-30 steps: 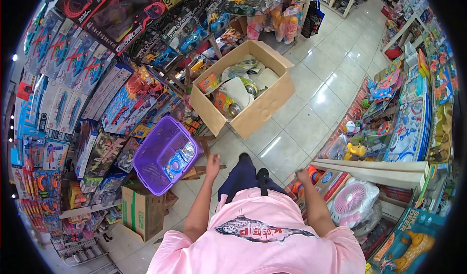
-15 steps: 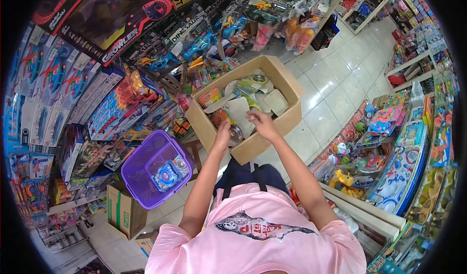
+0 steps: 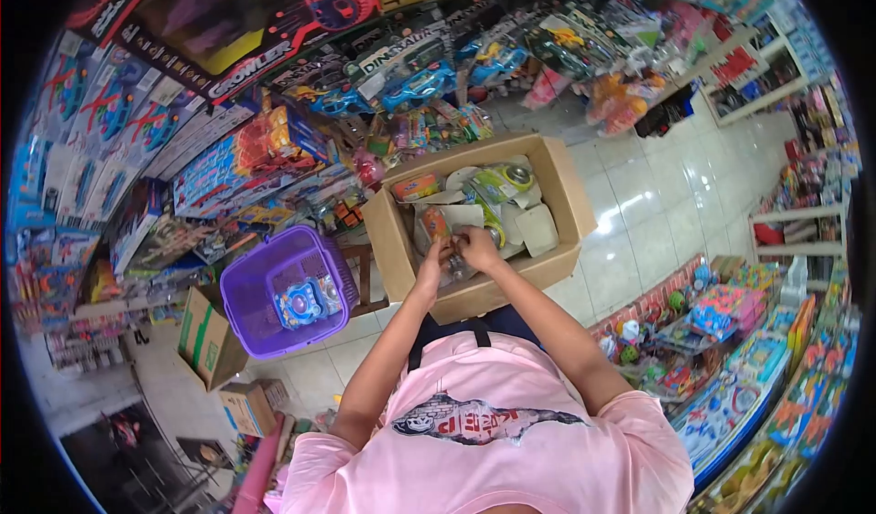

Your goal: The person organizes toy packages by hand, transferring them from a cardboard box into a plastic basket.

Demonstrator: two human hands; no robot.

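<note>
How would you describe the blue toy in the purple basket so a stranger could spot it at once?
Start at the large open cardboard box, then look left to the purple basket. The blue toy lies inside it. Its round purple centre sets it apart from the paler, greyish item right beside it.

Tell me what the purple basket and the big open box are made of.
The purple basket looks like smooth, slightly glossy plastic, with small holes moulded through its wall. The big open box seems to be matt cardboard, going by its plain brown sides.
</note>
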